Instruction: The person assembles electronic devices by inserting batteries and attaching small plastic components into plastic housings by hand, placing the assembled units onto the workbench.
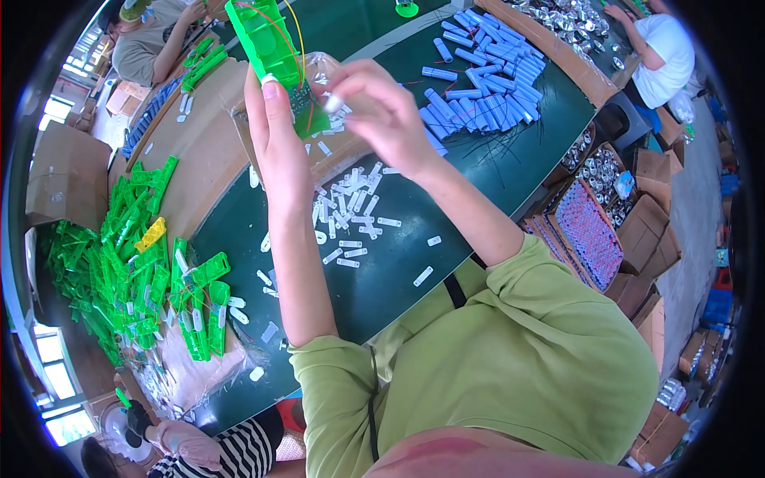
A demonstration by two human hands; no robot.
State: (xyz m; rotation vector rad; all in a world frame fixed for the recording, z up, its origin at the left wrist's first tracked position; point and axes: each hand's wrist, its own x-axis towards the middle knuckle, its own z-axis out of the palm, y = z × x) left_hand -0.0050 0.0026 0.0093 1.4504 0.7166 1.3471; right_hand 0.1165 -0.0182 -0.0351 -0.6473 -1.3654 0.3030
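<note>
1. Here we are, our left hand (284, 147) closed around a long, bright-green plastic casing (267, 41), raised over the dark-green tabletop (382, 295).
2. A thin yellow wire (302, 48) curves along that casing (a red one runs there too).
3. Our right hand (386, 123) hangs just beside the casing's lower end, fingers curled; whether it grips anything, we cannot tell.
4. Below, we have small white rectangular plastic pieces (351, 199) scattered about.
5. Over on our right, blue cylinders (486, 80) lie heaped.
</note>
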